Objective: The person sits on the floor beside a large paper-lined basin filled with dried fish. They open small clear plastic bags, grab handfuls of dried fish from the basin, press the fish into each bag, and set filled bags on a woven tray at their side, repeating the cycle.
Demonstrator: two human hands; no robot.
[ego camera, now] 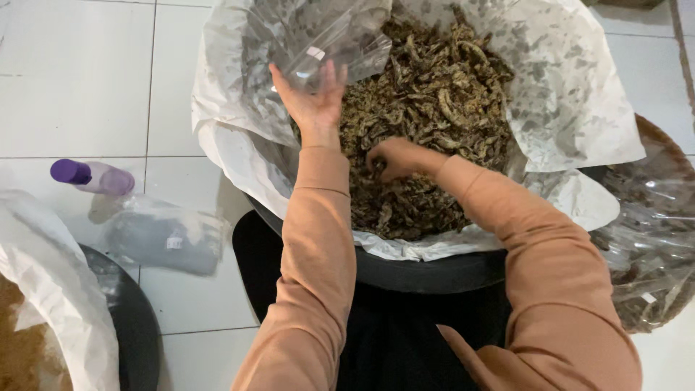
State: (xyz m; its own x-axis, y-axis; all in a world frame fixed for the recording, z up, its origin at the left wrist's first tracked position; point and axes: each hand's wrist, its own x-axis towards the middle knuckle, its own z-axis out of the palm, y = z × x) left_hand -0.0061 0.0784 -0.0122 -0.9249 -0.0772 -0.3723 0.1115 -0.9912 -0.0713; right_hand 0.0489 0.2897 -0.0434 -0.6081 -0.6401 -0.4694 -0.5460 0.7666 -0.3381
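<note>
Two hands, crinkly clear bag (318,36), shrivelled dried bits (427,108)

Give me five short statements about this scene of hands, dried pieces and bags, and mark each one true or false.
1. The left hand holds up a clear plastic bag. True.
2. The right hand rests on the white tiled floor. False: it is dug into the brown dried plant pieces.
3. The dried pieces lie in a round dark basin lined with white paper. True.
4. A purple-capped plastic bottle lies on the white tiled floor at the person's left. True.
5. The person wears blue sleeves. False: both sleeves are light orange-brown.
</note>
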